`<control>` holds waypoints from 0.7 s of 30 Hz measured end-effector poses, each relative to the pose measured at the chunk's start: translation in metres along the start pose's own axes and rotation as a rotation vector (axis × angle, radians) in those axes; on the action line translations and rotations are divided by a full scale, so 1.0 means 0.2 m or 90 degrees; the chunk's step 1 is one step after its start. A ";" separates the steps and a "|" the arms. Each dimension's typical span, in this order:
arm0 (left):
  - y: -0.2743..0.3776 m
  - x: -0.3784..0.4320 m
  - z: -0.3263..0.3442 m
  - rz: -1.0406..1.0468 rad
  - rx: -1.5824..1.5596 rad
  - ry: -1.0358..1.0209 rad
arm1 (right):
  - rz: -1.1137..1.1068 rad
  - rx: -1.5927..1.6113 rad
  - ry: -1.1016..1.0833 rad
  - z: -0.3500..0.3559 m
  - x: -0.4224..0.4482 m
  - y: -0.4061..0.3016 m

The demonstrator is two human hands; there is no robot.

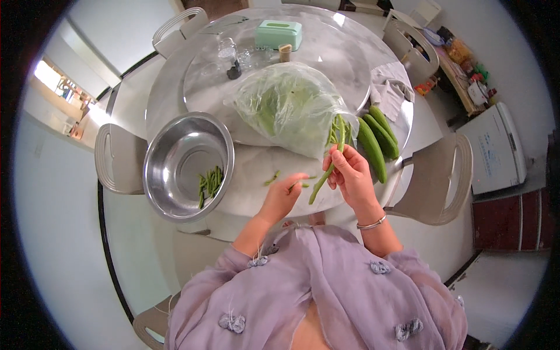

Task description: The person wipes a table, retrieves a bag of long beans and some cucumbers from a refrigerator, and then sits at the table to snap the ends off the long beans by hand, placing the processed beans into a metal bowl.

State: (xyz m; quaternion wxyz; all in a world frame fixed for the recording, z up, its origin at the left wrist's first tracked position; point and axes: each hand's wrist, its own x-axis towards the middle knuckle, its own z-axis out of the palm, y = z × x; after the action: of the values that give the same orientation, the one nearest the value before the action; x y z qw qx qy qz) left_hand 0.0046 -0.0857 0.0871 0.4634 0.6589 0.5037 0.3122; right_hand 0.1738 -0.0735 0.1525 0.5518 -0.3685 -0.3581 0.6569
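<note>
In my right hand (350,173) is a long green bean (323,186), pinched between thumb and fingers, its lower end pointing down towards the table's near edge. Just left of it, my left hand (284,194) has its thumb and fingertips close to a small green piece; whether it grips the piece is unclear. Small bean bits (272,177) lie on the marble-patterned table (258,197). More beans stick out of the mouth of a clear plastic bag (288,105) beyond my hands. To the left, a steel basin (175,153) holds short bean pieces (211,183).
Several green cucumbers or similar gourds (372,148) lie right of the bag, near a grey cloth (389,89). On the turntable stand a mint tissue box (280,35), a toothpick holder (285,53) and a glass bottle (228,57). Chairs (433,179) surround the table.
</note>
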 end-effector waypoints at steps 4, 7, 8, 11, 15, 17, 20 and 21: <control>0.00 0.02 0.00 -0.214 -0.499 -0.144 | 0.099 0.071 -0.031 -0.03 -0.06 0.06; -0.01 -0.01 0.05 -0.205 -0.626 -0.201 | 0.090 0.032 -0.031 -0.06 -0.08 0.15; 0.01 -0.03 0.08 -0.232 -0.621 -0.159 | 0.090 0.009 -0.036 -0.08 -0.08 0.16; 0.09 -0.08 0.02 -0.272 -0.633 -0.173 | 0.082 -0.013 -0.050 -0.10 -0.08 0.16; 0.08 -0.11 -0.02 -0.242 -0.616 -0.262 | 0.108 -0.112 -0.089 -0.13 -0.06 0.16; 0.11 -0.11 0.00 -0.230 -0.567 -0.241 | 0.120 -0.116 -0.110 -0.16 -0.06 0.14; 0.17 -0.12 0.05 -0.238 -0.505 -0.200 | 0.150 -0.098 -0.142 -0.19 -0.07 0.11; 0.19 -0.13 0.08 -0.250 -0.496 -0.180 | 0.151 -0.096 -0.153 -0.21 -0.07 0.11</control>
State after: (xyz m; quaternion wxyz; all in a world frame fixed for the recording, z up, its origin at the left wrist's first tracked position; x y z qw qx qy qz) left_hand 0.0243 -0.1163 0.1174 0.7913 0.3632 0.3961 0.2918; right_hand 0.2016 -0.0874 0.1144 0.3946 -0.3675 -0.4233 0.7280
